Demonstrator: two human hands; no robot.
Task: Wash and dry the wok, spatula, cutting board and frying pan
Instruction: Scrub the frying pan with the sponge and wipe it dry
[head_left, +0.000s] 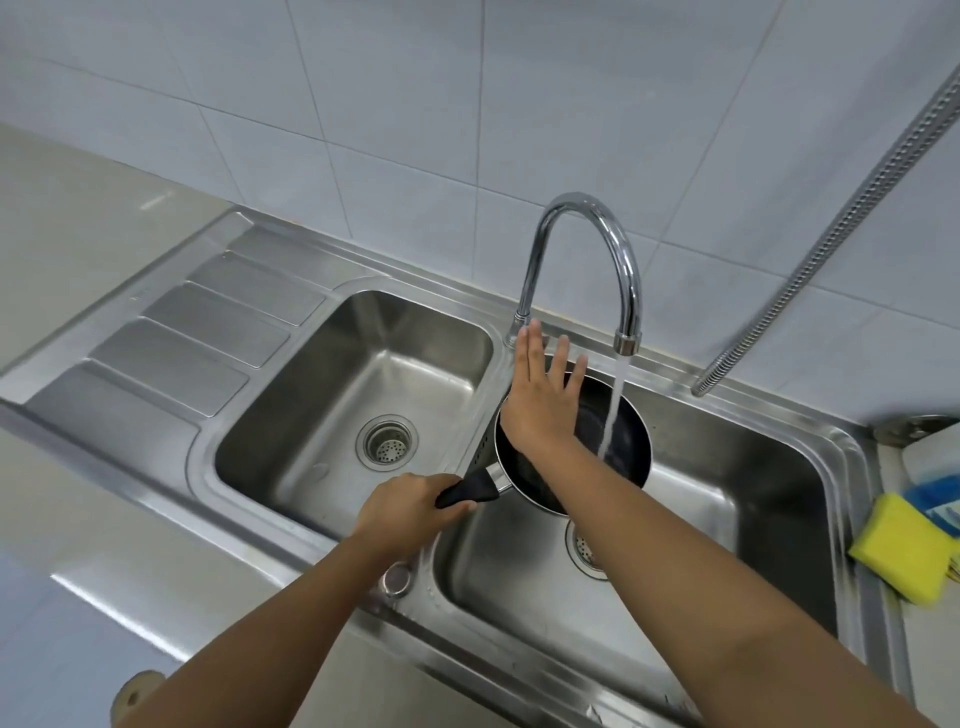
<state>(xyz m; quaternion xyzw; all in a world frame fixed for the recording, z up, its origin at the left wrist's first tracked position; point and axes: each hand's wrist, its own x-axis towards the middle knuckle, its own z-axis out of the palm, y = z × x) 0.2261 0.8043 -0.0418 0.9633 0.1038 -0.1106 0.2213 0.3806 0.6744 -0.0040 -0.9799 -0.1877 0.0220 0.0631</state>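
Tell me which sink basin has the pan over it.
The right basin, below the running tap; the left hand grips the pan there. The left basin shows only its drain.

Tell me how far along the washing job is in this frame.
Done: nothing in view looks washed or dried. In hand: the left hand grips the frying pan by its handle, holding it over the right basin under water running from the faucet; the right hand is open above the pan. Left: the yellow sponge lies untouched at the right; wok, spatula and cutting board are not in view.
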